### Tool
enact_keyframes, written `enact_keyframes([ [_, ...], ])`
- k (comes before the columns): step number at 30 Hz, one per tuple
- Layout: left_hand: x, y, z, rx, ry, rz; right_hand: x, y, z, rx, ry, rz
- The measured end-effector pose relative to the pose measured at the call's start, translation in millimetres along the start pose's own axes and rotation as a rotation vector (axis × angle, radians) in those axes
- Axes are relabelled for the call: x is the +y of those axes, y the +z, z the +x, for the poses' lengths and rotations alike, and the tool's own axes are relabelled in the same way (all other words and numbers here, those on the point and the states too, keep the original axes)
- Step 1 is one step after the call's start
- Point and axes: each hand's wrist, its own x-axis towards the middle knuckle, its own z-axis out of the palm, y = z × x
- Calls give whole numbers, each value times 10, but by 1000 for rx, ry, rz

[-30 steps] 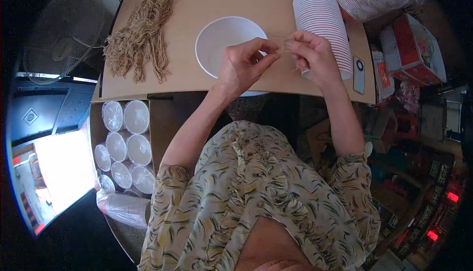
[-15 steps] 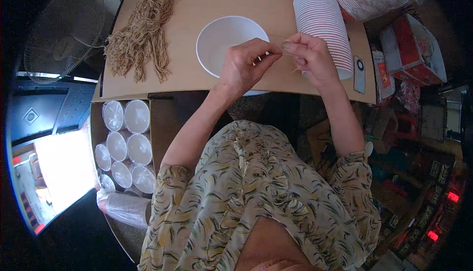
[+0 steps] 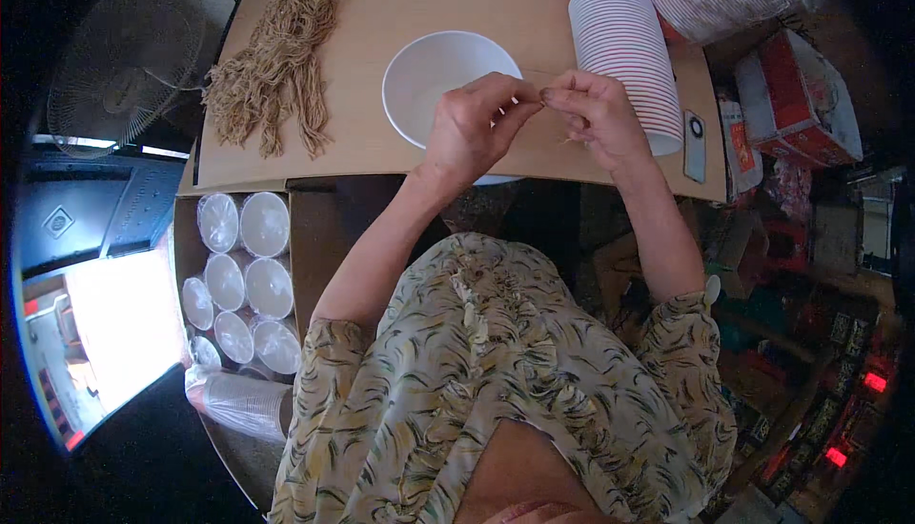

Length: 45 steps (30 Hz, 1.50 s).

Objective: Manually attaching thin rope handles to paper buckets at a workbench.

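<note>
My left hand [image 3: 475, 128] is closed in a pinch over the right side of a white paper bucket [image 3: 405, 95] on the table. Pinched as well, my right hand [image 3: 602, 116] meets its fingertips just right of the bucket. A thin brown string runs between the fingers, with loose strands just showing below the right hand; most of it is hidden. To the left lies a bundle of tan twine [image 3: 276, 62]. A long nested stack of white paper buckets [image 3: 624, 48] rests on its side, beyond my right hand.
The brown table [image 3: 381, 0] bears a phone-like grey object [image 3: 695, 148] at its right edge. Below left, a carton [image 3: 303, 229] holds several plastic-wrapped bucket stacks [image 3: 267, 224]. A fan [image 3: 124, 81] stands far left; a red-white box [image 3: 801, 95] is at right.
My right hand has shifted slightly left, so the fingertips of both hands now meet. The string stretch that showed between them has shortened. My left hand has barely moved.
</note>
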Motion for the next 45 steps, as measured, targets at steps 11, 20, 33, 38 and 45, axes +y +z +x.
enact_keyframes([
  [11,35,-11,56,-10,-132,-167,108,-80,37,-108,104,185],
  [20,-47,39,50,-33,-14,60,114,-89,45,-124,134,259],
  [33,-34,28,114,6,60,-2,153,-143,62,-141,145,292],
  [38,-89,15,109,4,255,180,145,-164,62,-148,156,313],
  [45,-46,7,113,-56,19,55,157,-170,84,-192,145,354],
])
